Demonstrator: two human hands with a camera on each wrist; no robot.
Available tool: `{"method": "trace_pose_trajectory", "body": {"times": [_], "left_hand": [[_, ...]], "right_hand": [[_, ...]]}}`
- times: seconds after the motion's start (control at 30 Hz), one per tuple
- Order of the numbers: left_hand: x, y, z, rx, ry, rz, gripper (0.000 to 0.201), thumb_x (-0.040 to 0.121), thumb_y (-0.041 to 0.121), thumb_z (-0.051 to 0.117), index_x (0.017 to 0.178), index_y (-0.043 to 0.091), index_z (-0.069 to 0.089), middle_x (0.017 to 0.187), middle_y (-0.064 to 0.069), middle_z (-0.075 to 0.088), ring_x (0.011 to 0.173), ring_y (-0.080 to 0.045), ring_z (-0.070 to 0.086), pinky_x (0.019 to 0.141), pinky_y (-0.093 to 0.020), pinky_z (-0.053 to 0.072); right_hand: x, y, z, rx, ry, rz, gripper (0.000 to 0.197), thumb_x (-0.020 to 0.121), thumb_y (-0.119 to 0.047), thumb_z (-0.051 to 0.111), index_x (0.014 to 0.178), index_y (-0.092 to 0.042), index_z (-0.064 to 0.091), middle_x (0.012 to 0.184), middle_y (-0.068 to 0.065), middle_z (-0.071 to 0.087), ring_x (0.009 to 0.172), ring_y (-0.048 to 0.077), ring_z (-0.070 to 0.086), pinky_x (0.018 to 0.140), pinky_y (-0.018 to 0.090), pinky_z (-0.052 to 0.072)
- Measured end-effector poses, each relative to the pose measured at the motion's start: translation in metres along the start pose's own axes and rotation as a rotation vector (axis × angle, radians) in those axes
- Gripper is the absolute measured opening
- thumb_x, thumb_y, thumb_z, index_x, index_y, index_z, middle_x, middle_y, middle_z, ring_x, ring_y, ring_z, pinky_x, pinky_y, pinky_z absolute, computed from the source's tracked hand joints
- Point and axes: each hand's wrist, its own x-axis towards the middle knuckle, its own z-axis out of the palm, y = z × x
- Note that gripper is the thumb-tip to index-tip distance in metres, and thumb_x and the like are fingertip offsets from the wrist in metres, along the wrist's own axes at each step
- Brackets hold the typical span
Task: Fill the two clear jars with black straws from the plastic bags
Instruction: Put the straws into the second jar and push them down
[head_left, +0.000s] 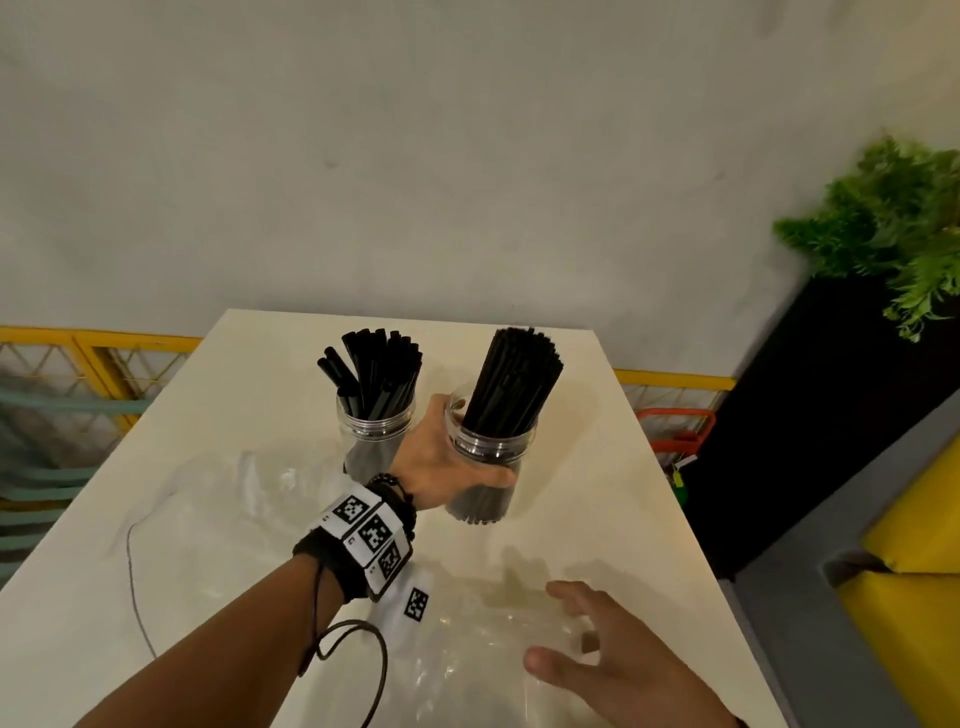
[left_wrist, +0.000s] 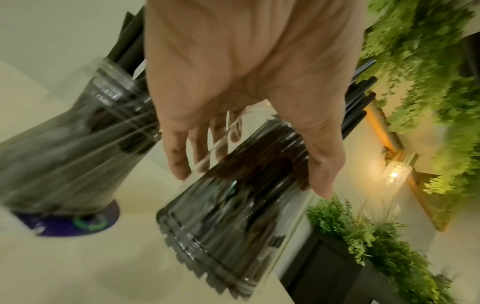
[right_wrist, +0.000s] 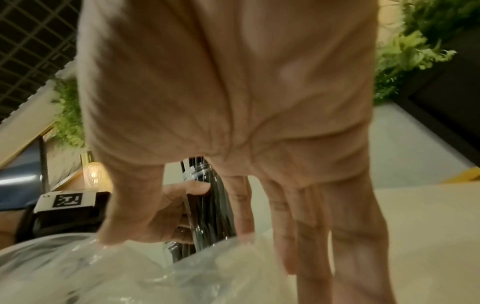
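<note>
Two clear jars stand at the far middle of the cream table (head_left: 597, 530), both holding black straws. The left jar (head_left: 378, 421) has a loose, fanned bunch. My left hand (head_left: 447, 460) grips the right jar (head_left: 491, 457), thumb in front and fingers behind; its dense straw bundle (head_left: 514, 379) leans right. The left wrist view shows that hand (left_wrist: 241, 92) round the jar (left_wrist: 233, 216), the other jar (left_wrist: 72, 148) beside it. My right hand (head_left: 582, 644) hovers open at an empty clear plastic bag (head_left: 467, 654); its fingertips (right_wrist: 285, 265) touch the bag (right_wrist: 155, 273).
A second crumpled clear bag (head_left: 249, 483) lies left of the jars, and a thin cord (head_left: 134, 571) trails over the table's left side. A black planter (head_left: 810, 415) with green foliage (head_left: 898, 223) stands to the right, a yellow railing (head_left: 104, 343) behind.
</note>
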Motion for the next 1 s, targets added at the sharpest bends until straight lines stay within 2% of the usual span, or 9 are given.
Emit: {"method": "trace_pose_trajectory", "body": {"times": [0.13,0.23,0.37,0.43,0.53,0.63,0.77,0.87,1.0], "left_hand": [[0.0,-0.024,0.019,0.002,-0.012,-0.064,0.109,0.051,0.034,0.096,0.138,0.027,0.03,0.131,0.007,0.057,0.121,-0.017,0.059,0.106,-0.035,0.048],[-0.002,-0.038,0.03,-0.047,0.029,-0.089,0.114,0.043,0.039,0.094,0.137,0.027,0.03,0.132,0.01,0.055,0.122,-0.017,0.058,0.109,-0.039,0.048],[-0.002,-0.046,0.038,-0.096,0.058,-0.076,0.113,0.044,0.036,0.093,0.137,0.028,0.03,0.131,0.011,0.056,0.12,-0.013,0.06,0.107,-0.036,0.05],[-0.002,-0.047,0.037,-0.102,0.027,-0.062,0.111,0.046,0.037,0.092,0.137,0.028,0.029,0.129,0.011,0.058,0.119,-0.015,0.062,0.105,-0.039,0.053],[-0.003,-0.052,0.039,-0.107,0.036,-0.036,0.104,0.051,0.031,0.096,0.138,0.027,0.038,0.127,0.007,0.062,0.117,-0.014,0.063,0.101,-0.034,0.054],[-0.002,-0.05,0.037,-0.046,0.052,-0.017,0.103,0.052,0.034,0.095,0.137,0.027,0.037,0.122,0.011,0.062,0.111,-0.008,0.063,0.097,-0.027,0.053],[0.004,-0.048,0.034,0.034,0.02,0.0,0.11,0.051,0.043,0.089,0.14,0.023,0.027,0.129,0.008,0.058,0.117,-0.014,0.06,0.101,-0.036,0.052],[0.01,-0.051,0.03,0.044,-0.019,0.005,0.109,0.055,0.038,0.09,0.141,0.024,0.024,0.127,0.007,0.06,0.114,-0.016,0.061,0.1,-0.038,0.053],[0.019,-0.049,0.026,0.053,-0.05,0.018,0.107,0.055,0.039,0.09,0.139,0.023,0.026,0.125,0.005,0.061,0.112,-0.018,0.062,0.099,-0.04,0.053]], "right_hand": [[0.004,0.016,-0.02,-0.123,0.06,-0.007,0.057,0.075,-0.071,0.061,0.123,-0.04,0.055,0.12,-0.013,0.054,0.096,0.005,0.061,0.091,0.021,0.049],[0.014,0.009,-0.048,-0.113,0.274,-0.113,0.026,0.081,-0.057,0.066,0.1,-0.04,0.061,0.104,-0.013,0.063,0.08,0.003,0.064,0.077,0.017,0.052],[0.03,-0.041,-0.075,-0.12,0.627,-0.473,0.035,0.083,-0.055,0.065,0.113,-0.037,0.06,0.113,-0.018,0.057,0.1,-0.003,0.058,0.088,0.032,0.054],[0.044,-0.076,-0.078,-0.289,0.562,-0.593,0.073,0.07,-0.068,0.066,0.136,-0.043,0.043,0.141,-0.015,0.039,0.129,0.004,0.041,0.104,0.035,0.044],[0.078,-0.116,-0.079,-0.594,0.358,-0.527,0.117,0.052,-0.081,0.067,0.148,-0.053,0.006,0.163,-0.008,-0.005,0.151,0.025,0.004,0.113,0.059,0.029],[0.115,-0.131,-0.073,-0.694,0.318,-0.457,0.089,0.067,-0.071,0.066,0.143,-0.047,0.026,0.155,0.0,0.018,0.142,0.033,0.022,0.1,0.057,0.044],[0.139,-0.138,-0.078,-0.684,0.44,-0.533,0.027,0.087,-0.048,0.057,0.107,-0.03,0.054,0.109,-0.002,0.049,0.106,0.025,0.049,0.083,0.043,0.05],[0.143,-0.14,-0.096,-0.643,0.413,-0.624,0.021,0.087,-0.048,0.059,0.098,-0.03,0.056,0.097,-0.007,0.05,0.096,0.019,0.05,0.083,0.038,0.049],[0.144,-0.141,-0.112,-0.605,0.279,-0.479,0.038,0.087,-0.061,0.056,0.116,-0.037,0.055,0.109,-0.008,0.051,0.104,0.016,0.052,0.09,0.038,0.048]]}}
